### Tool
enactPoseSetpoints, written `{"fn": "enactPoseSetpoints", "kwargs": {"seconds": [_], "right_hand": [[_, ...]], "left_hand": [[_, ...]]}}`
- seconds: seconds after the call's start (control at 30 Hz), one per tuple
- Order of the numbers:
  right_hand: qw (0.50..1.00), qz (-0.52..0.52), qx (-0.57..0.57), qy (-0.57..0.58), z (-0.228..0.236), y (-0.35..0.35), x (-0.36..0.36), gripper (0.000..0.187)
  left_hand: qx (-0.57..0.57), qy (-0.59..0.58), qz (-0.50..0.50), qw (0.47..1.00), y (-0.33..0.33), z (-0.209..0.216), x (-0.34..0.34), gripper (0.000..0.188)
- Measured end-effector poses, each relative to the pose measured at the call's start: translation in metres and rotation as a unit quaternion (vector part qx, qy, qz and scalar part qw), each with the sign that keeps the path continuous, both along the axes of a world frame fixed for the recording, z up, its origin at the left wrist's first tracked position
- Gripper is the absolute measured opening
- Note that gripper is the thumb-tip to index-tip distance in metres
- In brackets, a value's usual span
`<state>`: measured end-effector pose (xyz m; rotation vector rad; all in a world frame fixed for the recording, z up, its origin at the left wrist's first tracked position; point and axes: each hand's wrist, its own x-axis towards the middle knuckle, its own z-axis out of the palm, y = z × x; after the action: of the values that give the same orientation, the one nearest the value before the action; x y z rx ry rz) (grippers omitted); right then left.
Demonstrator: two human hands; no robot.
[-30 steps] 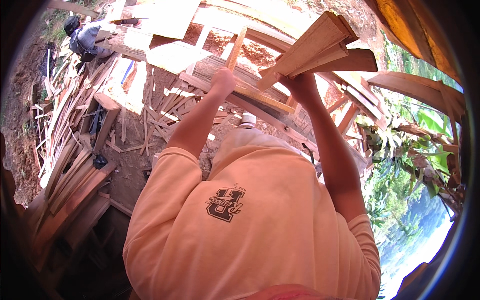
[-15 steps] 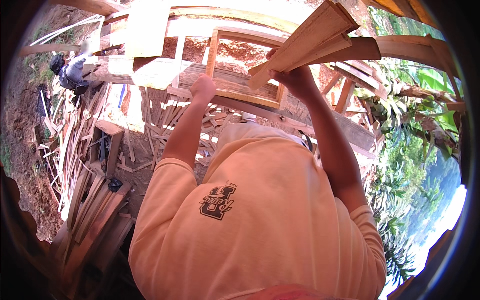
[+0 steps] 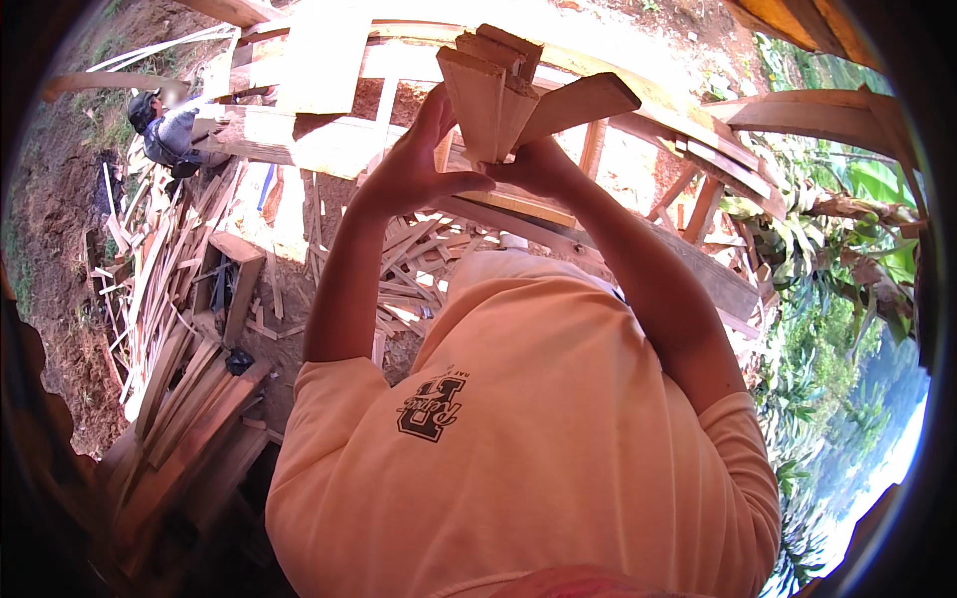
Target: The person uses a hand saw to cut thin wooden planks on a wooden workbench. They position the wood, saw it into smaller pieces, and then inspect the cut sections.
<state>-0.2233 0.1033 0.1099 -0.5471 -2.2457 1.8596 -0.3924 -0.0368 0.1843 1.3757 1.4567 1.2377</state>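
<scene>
Two hands (image 3: 411, 171) (image 3: 543, 169) meet at wooden boards (image 3: 473, 98), the right one partly hidden.

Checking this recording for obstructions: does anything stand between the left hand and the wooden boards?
Nothing visible does: the left hand curves open right beside the wooden boards, whose lower ends the right hand holds.

The person's bare left forearm (image 3: 344, 274) rises steeply, and the wrist leans inward. The bare left hand (image 3: 407, 171) is spread in a wide curve, its fingers (image 3: 429, 118) pointing up and its thumb (image 3: 464, 182) stretched sideways toward the other hand. The bare right forearm (image 3: 648, 254) slants up and inward to the bare right hand (image 3: 543, 167), curled in a grip, its fingers partly hidden. Both hands meet closely, thumb side inward.
</scene>
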Motion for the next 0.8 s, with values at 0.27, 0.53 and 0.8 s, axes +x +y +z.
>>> {"fn": "enactPoseSetpoints", "kwargs": {"seconds": [0.27, 0.53, 0.8], "right_hand": [[0.994, 0.053, 0.056, 0.078, -0.007, -0.004, -0.018, 0.049], [0.991, 0.121, 0.002, -0.05, -0.017, 0.007, -0.025, 0.049], [0.991, 0.078, 0.084, -0.064, -0.02, 0.001, -0.014, 0.048]], "left_hand": [[-0.098, 0.154, 0.071, 0.981, 0.006, 0.03, 0.018, 0.04], [-0.12, 0.153, 0.052, 0.98, -0.007, 0.034, 0.01, 0.026], [-0.061, 0.118, 0.044, 0.99, -0.023, 0.014, -0.011, 0.037]]}}
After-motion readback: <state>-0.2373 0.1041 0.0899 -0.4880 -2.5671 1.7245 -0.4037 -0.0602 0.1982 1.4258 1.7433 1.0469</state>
